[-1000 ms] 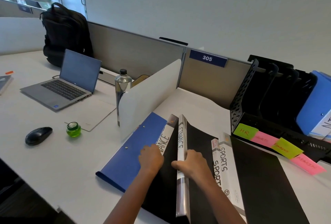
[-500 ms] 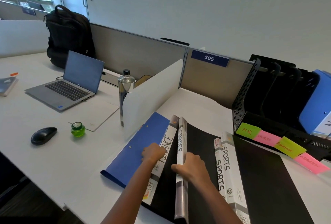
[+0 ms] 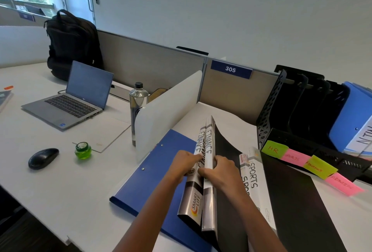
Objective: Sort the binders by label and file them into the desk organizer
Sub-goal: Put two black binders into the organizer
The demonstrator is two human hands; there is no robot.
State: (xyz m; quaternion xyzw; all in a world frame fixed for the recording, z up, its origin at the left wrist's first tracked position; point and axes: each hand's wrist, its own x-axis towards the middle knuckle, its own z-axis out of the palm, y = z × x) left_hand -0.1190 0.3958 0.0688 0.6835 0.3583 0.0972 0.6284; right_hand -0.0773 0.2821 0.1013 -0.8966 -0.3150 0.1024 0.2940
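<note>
Two black binders with white FINANCE spines (image 3: 207, 145) stand on edge, pressed together, on the white desk. My left hand (image 3: 186, 164) grips the left spine and my right hand (image 3: 220, 171) grips the right one. Under them lies a flat blue binder (image 3: 153, 173). To the right lie two black binders with SPORTS spines (image 3: 254, 173). The black desk organizer (image 3: 267, 114) stands at the far right, with sticky notes HR (image 3: 274, 149), SPORTS, FINANCE (image 3: 319, 167) and ADMIN along its front. A light blue binder (image 3: 354, 118) stands in its rightmost slot.
A white divider panel (image 3: 167, 110) stands left of the binders, with a metal bottle (image 3: 137, 102) behind it. Further left are a laptop (image 3: 76, 98), a green jar (image 3: 83, 150), a black mouse (image 3: 43, 158) and a black backpack (image 3: 72, 44).
My left hand has lifted the second FINANCE binder upright and pushed it against the one in my right hand. Both spines now stand side by side.
</note>
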